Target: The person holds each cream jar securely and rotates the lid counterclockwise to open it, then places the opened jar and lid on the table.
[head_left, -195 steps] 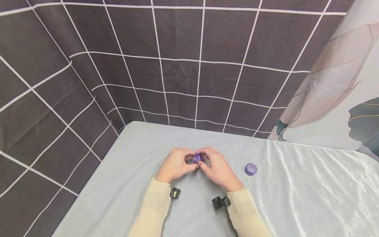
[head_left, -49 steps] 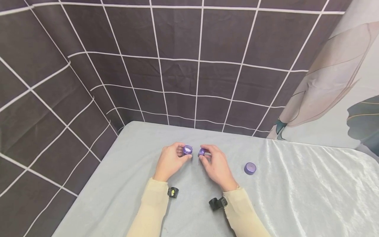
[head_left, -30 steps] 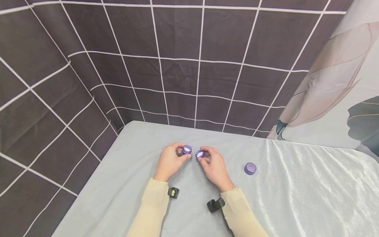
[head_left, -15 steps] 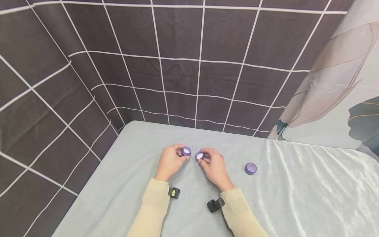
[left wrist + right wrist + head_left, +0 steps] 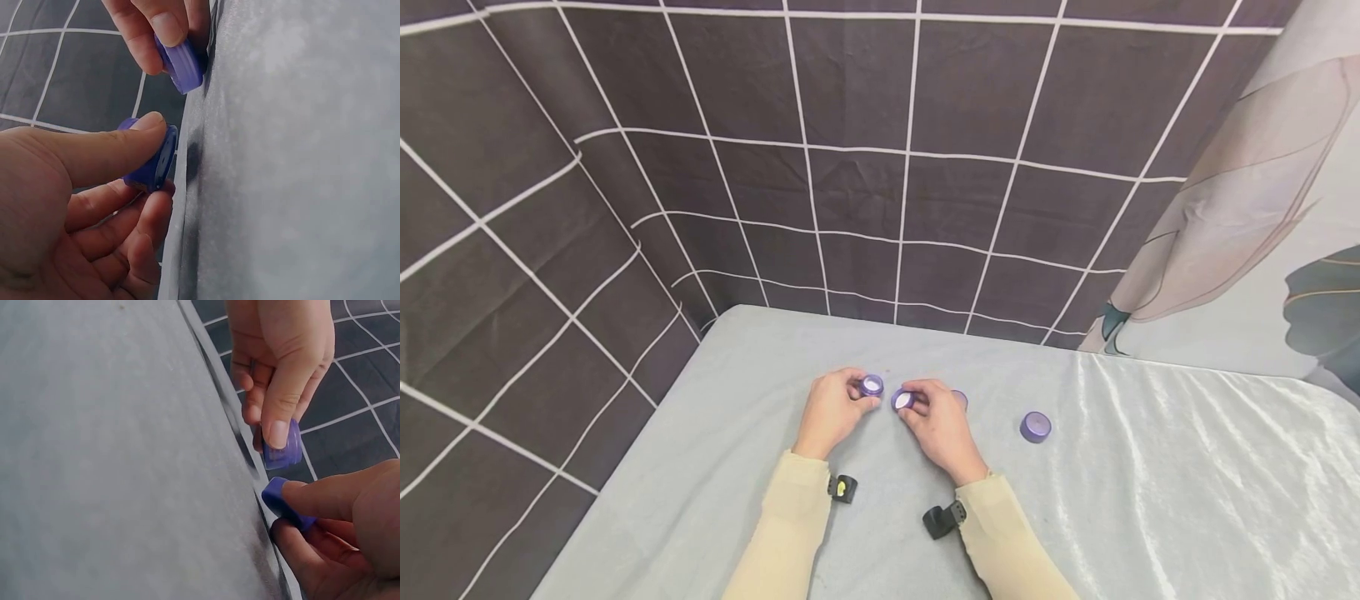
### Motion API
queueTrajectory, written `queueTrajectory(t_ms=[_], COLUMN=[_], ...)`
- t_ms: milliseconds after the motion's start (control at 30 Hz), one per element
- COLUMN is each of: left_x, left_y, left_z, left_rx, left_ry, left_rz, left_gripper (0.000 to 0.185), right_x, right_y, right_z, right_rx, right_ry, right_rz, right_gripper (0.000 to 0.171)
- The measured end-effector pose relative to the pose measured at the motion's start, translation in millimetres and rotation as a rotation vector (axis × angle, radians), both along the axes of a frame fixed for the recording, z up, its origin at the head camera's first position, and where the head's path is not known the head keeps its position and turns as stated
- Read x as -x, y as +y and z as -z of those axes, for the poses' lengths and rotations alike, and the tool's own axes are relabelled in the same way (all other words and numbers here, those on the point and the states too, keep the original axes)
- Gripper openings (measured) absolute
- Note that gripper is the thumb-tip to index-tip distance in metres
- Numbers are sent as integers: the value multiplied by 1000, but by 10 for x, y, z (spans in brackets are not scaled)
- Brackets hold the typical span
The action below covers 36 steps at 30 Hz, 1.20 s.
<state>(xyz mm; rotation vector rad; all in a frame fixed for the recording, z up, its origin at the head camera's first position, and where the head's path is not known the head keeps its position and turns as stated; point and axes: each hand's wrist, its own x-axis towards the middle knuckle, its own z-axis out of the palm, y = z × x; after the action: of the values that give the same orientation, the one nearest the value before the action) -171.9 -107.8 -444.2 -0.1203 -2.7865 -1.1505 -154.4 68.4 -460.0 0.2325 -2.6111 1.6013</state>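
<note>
My left hand pinches a small purple round jar half with a white inside, thumb on its rim. My right hand pinches a second purple half, also white inside, a short gap to the right of the first. Both halves hover just above the pale cloth-covered table and do not touch each other. The right wrist view has the right hand's half low and the left hand's half above it. Which half is lid and which is base I cannot tell.
A whole small purple jar stands on the cloth right of my right hand. Another purple bit peeks out behind that hand. A dark grid-patterned backdrop closes the back and left; a pale printed curtain hangs at the right.
Several seconds ago both hands held one closed purple jar together; now each holds one half. Over the last second the hands sank slightly and the right hand drew nearer the left.
</note>
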Motion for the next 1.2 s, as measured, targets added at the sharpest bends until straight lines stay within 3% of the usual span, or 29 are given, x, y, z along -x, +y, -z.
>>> queueTrajectory(t_ms=[733, 1200], left_x=[2, 5], left_y=[-21, -19], left_z=[46, 45], left_rx=[-6, -21], left_ry=[-70, -96], left_rz=[3, -13], left_gripper=[39, 40], right_x=[1, 22], right_y=[-2, -38], right_z=[30, 50], right_rx=[-143, -119], right_ry=[85, 69], right_rz=[2, 23], right_gripper=[33, 35])
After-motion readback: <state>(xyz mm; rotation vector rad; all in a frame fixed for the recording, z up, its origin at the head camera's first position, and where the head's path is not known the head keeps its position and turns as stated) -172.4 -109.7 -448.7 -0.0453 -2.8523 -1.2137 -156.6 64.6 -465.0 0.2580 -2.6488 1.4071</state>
